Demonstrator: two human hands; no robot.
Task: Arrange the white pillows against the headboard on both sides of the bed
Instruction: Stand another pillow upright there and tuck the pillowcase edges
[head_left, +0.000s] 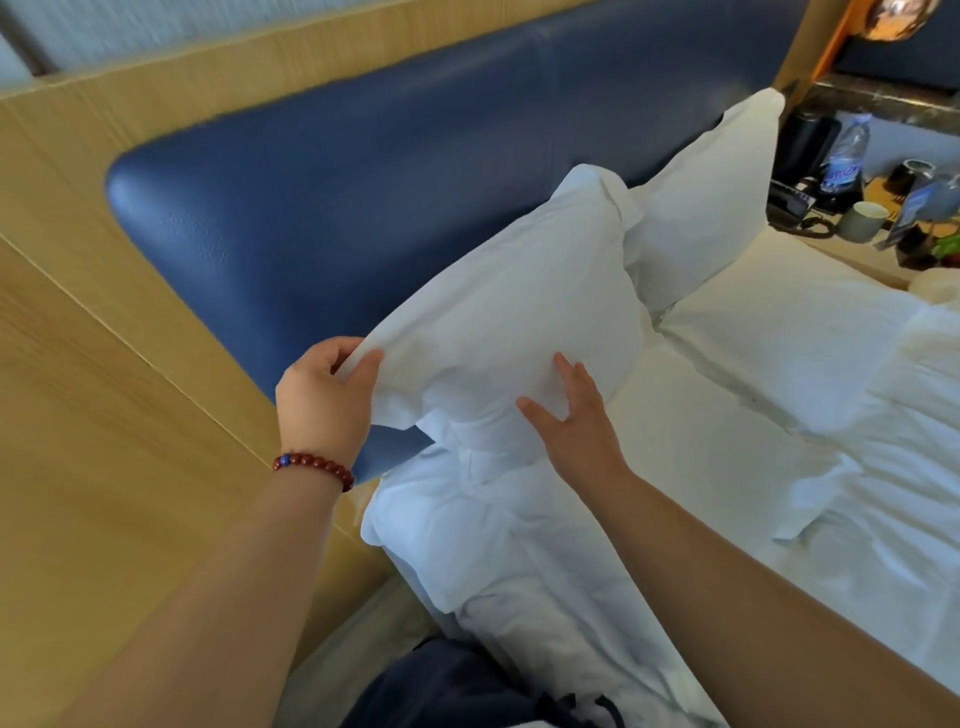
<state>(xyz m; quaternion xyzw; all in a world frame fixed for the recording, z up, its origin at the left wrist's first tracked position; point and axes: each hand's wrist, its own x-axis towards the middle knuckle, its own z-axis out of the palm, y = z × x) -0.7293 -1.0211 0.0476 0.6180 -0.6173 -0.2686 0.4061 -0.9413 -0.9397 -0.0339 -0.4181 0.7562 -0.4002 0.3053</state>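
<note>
**Supervisor:** Head view. Label the hands for me.

**Operator:** (a) My left hand, with a red bead bracelet at the wrist, is raised at the bed's head edge. Its thumb and curled fingers pinch the loose lower corner of the near pillow. (b) My right hand lies flat on that pillow's front face, fingers straight and spread, grasping nothing.

**Supervisor:** And the pillow itself?

**Operator:** It stands tilted at the near half of the bed's head edge, with its upper corner against the blue padded headboard. I cannot tell whether its lower edge rests on the mattress, because my hands and the crumpled bedding cover it.

**Supervisor:** Surface and room?

**Operator:** (c) The bed carries a rumpled white sheet. A pale wood panel frames the headboard. (d) Beyond the far head corner, a nightstand holds a water bottle, a dark kettle and a pale cup. The other items there are too small to name.

**Supervisor:** Counts?

**Operator:** There are two white pillows. The far pillow leans upright on the headboard at the far head corner, touching the near one. There are also two hands, one bottle and one cup. I cannot tell whether the bedding heap hides a third pillow.
</note>
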